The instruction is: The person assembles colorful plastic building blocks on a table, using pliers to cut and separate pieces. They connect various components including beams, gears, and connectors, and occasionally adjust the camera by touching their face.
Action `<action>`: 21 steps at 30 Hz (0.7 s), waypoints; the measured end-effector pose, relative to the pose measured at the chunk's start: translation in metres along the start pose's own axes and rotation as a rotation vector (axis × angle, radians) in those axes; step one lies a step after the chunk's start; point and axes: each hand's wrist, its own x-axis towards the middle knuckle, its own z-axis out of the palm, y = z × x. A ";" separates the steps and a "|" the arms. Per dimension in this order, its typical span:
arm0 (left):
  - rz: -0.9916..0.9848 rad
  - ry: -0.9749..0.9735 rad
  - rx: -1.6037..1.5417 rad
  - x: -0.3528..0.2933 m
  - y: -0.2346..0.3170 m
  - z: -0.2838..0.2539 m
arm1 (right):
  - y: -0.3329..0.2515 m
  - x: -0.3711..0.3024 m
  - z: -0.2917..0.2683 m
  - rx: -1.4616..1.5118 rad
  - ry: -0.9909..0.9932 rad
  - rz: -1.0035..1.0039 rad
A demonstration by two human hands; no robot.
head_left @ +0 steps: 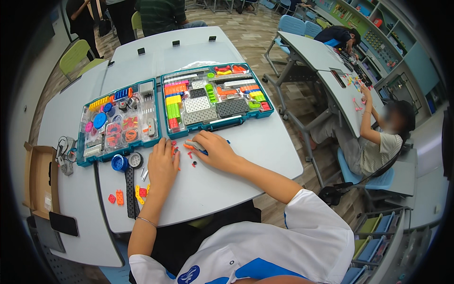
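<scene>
My left hand [163, 163] rests on the white table with its fingers stretched toward the case edge, beside small red connector pegs [174, 143]. No held piece shows clearly in it. To its right, my right hand [216, 150] curls its fingers and thumb around a small grey piece [193, 144]. Orange and blue bits show by those fingertips, partly covered by the hand. Loose red and black pegs [193, 163] lie just below. Beyond both hands stands an open teal case [218, 124] of building parts, with green, yellow, grey and orange beams and plates in its compartments.
A second teal case [120, 152] holds wheels, bands and motors. Nearer me lie a blue wheel [119, 163], a black wheel [135, 160], a long black beam [131, 191] and orange plates [120, 197]. An open cardboard box [41, 182] and a phone [63, 224] sit left. Someone sits at the right-hand table.
</scene>
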 end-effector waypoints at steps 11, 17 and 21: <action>-0.059 -0.069 -0.132 0.002 0.002 -0.008 | -0.003 0.002 -0.004 0.011 -0.008 0.007; -0.008 0.035 -0.166 0.003 0.004 -0.009 | -0.004 0.002 -0.004 0.008 -0.004 0.002; 0.046 -0.021 -0.189 0.004 0.007 -0.013 | -0.004 0.001 -0.005 0.015 0.004 -0.009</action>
